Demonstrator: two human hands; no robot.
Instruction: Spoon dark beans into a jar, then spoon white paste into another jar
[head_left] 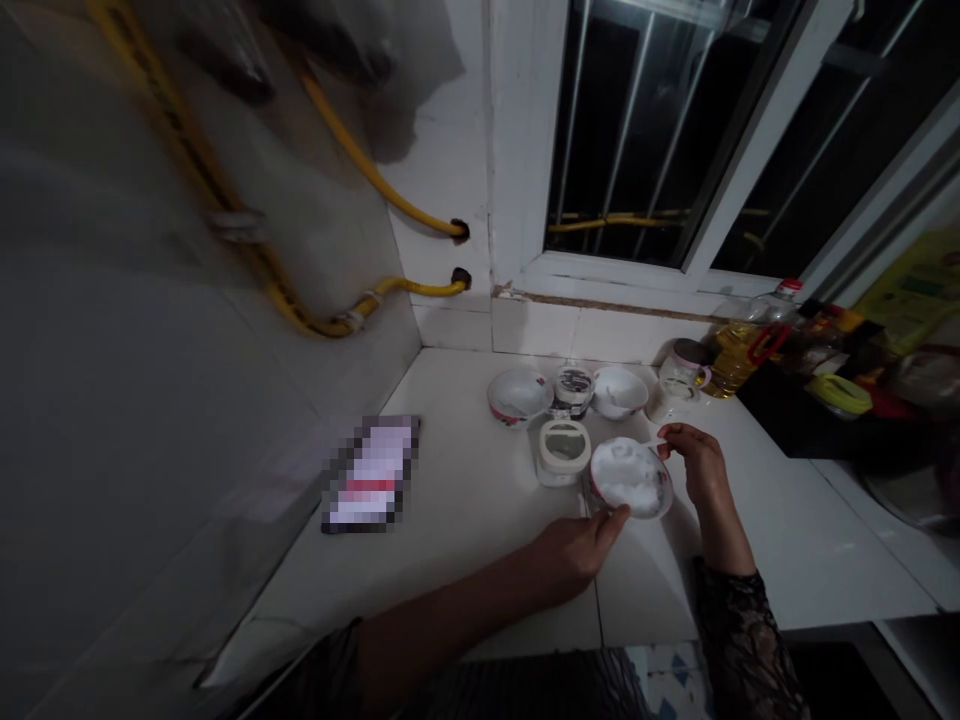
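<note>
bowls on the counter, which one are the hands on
The front bowl, full of something white. The left hand grips its near rim and the right hand touches its far side; the other two bowls sit untouched behind.

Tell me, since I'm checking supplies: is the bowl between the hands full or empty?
Full: the bowl holds a white heap nearly to its rim.

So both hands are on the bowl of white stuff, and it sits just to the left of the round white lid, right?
Not quite. In the head view both the left hand and the right hand are at the bowl of white stuff, but it sits just to the right of the round white lid, not the left.
</note>
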